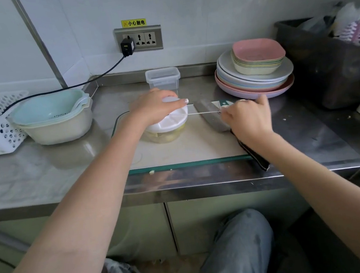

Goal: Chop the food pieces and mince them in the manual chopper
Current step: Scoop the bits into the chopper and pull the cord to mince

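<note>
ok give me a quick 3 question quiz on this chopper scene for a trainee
1. True or false: the left hand presses down on the lid of the manual chopper.
2. What does the right hand have in its grip?
A. the cleaver handle
B. the end of the pull cord
C. a pink plate
3. Fill in: the cleaver lies flat on the ______.

Key
1. True; the chopper stands on the cutting board under that hand.
2. B; the cord runs taut from the lid to that hand.
3. Cutting board, its dark handle sticking out over the front right corner.
</note>
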Motion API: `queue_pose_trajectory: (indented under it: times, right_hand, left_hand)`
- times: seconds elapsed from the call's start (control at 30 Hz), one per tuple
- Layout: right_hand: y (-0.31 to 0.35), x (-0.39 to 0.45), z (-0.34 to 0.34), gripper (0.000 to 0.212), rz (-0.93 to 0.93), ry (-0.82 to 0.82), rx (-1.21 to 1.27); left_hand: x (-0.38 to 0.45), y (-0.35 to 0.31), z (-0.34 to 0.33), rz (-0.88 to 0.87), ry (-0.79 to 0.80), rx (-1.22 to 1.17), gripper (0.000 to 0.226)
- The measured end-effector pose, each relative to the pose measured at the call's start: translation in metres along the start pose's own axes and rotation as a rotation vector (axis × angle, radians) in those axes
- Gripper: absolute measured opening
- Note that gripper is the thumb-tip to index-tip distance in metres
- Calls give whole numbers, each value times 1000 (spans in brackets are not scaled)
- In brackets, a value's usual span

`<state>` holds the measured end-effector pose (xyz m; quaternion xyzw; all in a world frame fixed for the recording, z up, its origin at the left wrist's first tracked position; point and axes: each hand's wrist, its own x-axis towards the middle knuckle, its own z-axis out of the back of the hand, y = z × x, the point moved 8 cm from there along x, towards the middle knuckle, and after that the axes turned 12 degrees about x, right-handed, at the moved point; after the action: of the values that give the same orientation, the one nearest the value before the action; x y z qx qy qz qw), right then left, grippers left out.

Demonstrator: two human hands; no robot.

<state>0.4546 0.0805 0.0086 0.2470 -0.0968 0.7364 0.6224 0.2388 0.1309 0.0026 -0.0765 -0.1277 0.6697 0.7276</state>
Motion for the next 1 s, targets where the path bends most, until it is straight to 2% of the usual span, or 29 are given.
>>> queue_pose_trajectory:
  times: [0.07, 0.13, 0.2, 0.27, 0.37, 0.43, 0.5, 0.57, 0.63, 0.8, 0.83, 0.93, 1.0]
  right_hand:
    - [-13, 2, 10, 42, -77, -48, 46]
    - [22, 5, 0, 45, 4, -16, 72]
    - [66, 0, -11, 49, 165, 16, 125]
    - [71, -3, -10, 49, 201, 30, 104]
    - [3, 3, -6, 42, -20, 8, 41]
    - [-18, 6, 0, 42, -142, -31, 40]
    - [14, 8, -8, 40, -66, -13, 44]
    - [62, -1, -15, 42, 87, 23, 91]
    - [72, -5, -11, 44, 141, 15, 98]
    - [-25, 0, 3, 43, -168, -29, 61]
    - [-16, 1, 6, 45, -153, -46, 64]
    - [62, -2, -3, 41, 85, -15, 125]
    - [85, -8, -4, 41, 169, 2, 132]
  left_hand:
    - [0, -1, 1, 4, -7, 9, 47]
    - [0, -2, 1, 9, -15, -5, 48]
    - [0, 0, 0, 13, -15, -16, 49]
    - [0, 2, -1, 17, -12, -14, 49]
    - [3, 2, -2, 8, 0, 4, 46]
    - [4, 1, -2, 4, -4, 11, 45]
    - [5, 0, -2, 6, -11, -4, 47]
    - [5, 2, -2, 12, -20, -28, 50]
    - [4, 2, -1, 7, -27, -37, 48]
    - [4, 1, 0, -5, -34, -26, 43]
    - [4, -1, 0, -4, -33, -30, 44]
    - [5, -1, -2, 1, -26, -53, 48]
    - [5, -1, -2, -3, -28, -57, 46]
